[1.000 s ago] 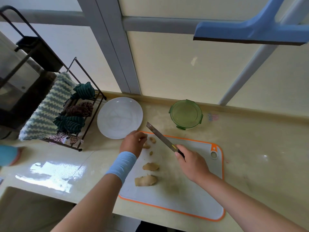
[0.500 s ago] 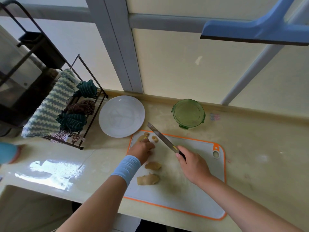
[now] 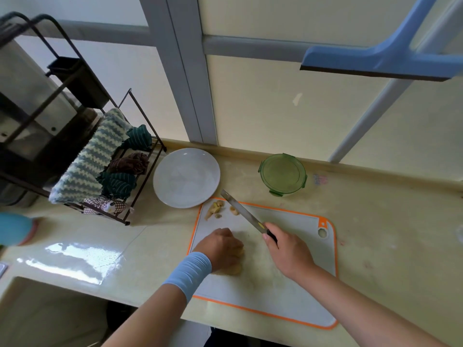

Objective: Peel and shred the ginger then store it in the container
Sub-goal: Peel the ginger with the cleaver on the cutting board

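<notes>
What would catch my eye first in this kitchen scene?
On the orange-edged cutting board, the right hand grips a knife with its blade pointing away, while the left hand holds ginger beside it. Behind the board stand a green container and a white plate.

A white plate (image 3: 186,177) sits on a pale counter (image 3: 375,221), just beside a dark wire rack (image 3: 145,187) holding a zigzag-striped towel (image 3: 87,166) and bundled cloths (image 3: 117,182).
</notes>
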{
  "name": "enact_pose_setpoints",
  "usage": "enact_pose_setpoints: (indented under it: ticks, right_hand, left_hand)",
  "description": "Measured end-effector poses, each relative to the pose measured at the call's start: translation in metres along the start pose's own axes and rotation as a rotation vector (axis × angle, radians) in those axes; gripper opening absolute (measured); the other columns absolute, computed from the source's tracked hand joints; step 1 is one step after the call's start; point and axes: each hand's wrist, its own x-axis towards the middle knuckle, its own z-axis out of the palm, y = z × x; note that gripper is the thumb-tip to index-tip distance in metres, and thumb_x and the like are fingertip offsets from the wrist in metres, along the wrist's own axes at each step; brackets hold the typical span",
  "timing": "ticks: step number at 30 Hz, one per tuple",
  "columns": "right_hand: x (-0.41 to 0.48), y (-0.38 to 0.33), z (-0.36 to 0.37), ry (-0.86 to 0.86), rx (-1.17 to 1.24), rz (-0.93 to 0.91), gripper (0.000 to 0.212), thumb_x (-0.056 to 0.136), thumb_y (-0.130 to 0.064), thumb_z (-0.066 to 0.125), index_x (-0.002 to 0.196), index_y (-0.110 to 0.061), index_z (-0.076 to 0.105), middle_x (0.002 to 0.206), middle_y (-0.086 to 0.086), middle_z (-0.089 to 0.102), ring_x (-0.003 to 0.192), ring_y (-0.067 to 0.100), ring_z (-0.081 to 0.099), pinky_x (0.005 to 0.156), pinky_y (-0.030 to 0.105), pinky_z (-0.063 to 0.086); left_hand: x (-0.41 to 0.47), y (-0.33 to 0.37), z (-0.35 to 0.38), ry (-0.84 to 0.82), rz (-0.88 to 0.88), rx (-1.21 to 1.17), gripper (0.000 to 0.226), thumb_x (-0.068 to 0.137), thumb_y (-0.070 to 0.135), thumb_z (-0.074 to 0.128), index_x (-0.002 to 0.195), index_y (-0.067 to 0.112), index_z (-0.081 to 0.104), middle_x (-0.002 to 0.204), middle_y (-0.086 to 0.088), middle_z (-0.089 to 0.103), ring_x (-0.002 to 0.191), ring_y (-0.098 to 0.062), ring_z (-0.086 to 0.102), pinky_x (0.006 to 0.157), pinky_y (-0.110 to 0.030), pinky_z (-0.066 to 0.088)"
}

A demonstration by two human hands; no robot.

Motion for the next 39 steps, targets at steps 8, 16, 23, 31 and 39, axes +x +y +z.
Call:
enact_pose_setpoints:
  ticks: [8, 16, 23, 31, 39]
  right_hand:
    - [-0.012, 0.004, -0.005, 0.032, 0.005, -0.007, 0.023, 0.101, -0.037, 0.045, 0.121, -0.030, 0.055, 0.082, -0.005, 0.063, 0.082, 0.025, 0.061, 0.065, 0.036, 0.046]
    - [-0.022, 0.010, 0.001, 0.012, 0.010, 0.009, 0.026, 0.101, -0.039, 0.043, 0.126, -0.036, 0.051, 0.091, -0.007, 0.067, 0.089, 0.025, 0.062, 0.065, 0.033, 0.040]
    - [-0.025, 0.015, 0.006, -0.024, 0.019, 0.022, 0.023, 0.101, -0.040, 0.042, 0.122, -0.036, 0.051, 0.091, -0.004, 0.066, 0.089, 0.026, 0.061, 0.067, 0.034, 0.044]
    - [-0.023, 0.018, 0.024, -0.164, -0.020, 0.003, 0.011, 0.100, -0.041, 0.040, 0.096, -0.031, 0.042, 0.083, -0.001, 0.062, 0.082, 0.031, 0.058, 0.063, 0.036, 0.042]
    - [-0.012, 0.010, 0.032, -0.175, -0.042, -0.004, 0.014, 0.101, -0.039, 0.038, 0.102, -0.028, 0.048, 0.087, 0.000, 0.064, 0.082, 0.031, 0.057, 0.064, 0.036, 0.045]
  left_hand:
    - [-0.003, -0.005, 0.006, 0.198, -0.340, -0.330, 0.018, 0.089, 0.020, 0.064, 0.105, 0.027, 0.068, 0.109, 0.006, 0.061, 0.102, -0.018, 0.060, 0.084, -0.021, 0.042]
    - [0.001, 0.008, 0.013, 0.044, -0.168, 0.021, 0.064, 0.074, 0.037, 0.073, 0.132, 0.048, 0.051, 0.126, 0.011, 0.045, 0.113, -0.016, 0.053, 0.093, -0.031, 0.049]
    - [0.003, 0.015, 0.017, 0.394, -0.411, -0.707, 0.020, 0.087, 0.026, 0.069, 0.102, 0.035, 0.060, 0.094, 0.008, 0.068, 0.080, -0.003, 0.063, 0.067, -0.009, 0.043]
    - [-0.016, -0.025, 0.032, 0.559, -0.291, -0.427, 0.022, 0.082, 0.007, 0.068, 0.089, 0.027, 0.067, 0.107, 0.006, 0.058, 0.094, -0.016, 0.061, 0.083, -0.026, 0.049]
    - [-0.010, -0.054, 0.023, 0.505, 0.306, 0.165, 0.040, 0.061, -0.006, 0.082, 0.084, 0.024, 0.068, 0.107, 0.003, 0.060, 0.097, -0.018, 0.057, 0.071, -0.022, 0.048]
